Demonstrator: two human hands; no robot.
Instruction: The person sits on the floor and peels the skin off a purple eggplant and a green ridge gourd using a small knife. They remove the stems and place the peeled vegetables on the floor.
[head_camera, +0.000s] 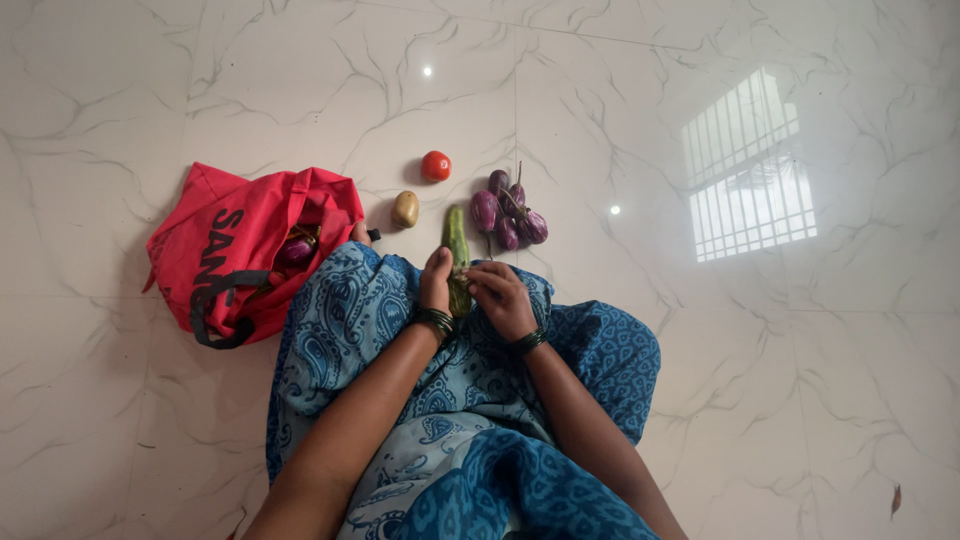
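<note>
Item: long green cucumber (456, 240). It lies on the marble floor (700, 400) just ahead of my knees, its long axis running straight away from me, far end pointing toward the aubergines, near end tucked under my hands and against the blue patterned cloth (470, 400) over my lap.

Left hand (436, 285): set on the left flank of the cucumber's near end, thumb up along its side, fingers closed around it so far as I can see. Dark bangles at the wrist.

Right hand (500, 298): just right of the same near end, fingers (478, 278) curled together and pinching at the skin there; what lies between the tips is too small to tell. Both hands are equally close to the cucumber; neither reaches its far half.

Also present, on the floor beyond the cucumber:
- cluster of small purple aubergines (510, 215), just right of the far tip, apart from it.
- one brown potato (405, 208), left of the far tip.
- one red tomato (435, 165), farther out, between potato and aubergines.
- red cloth bag (230, 250), open, well to my left, touching the cloth; more purple vegetables show inside.
</note>
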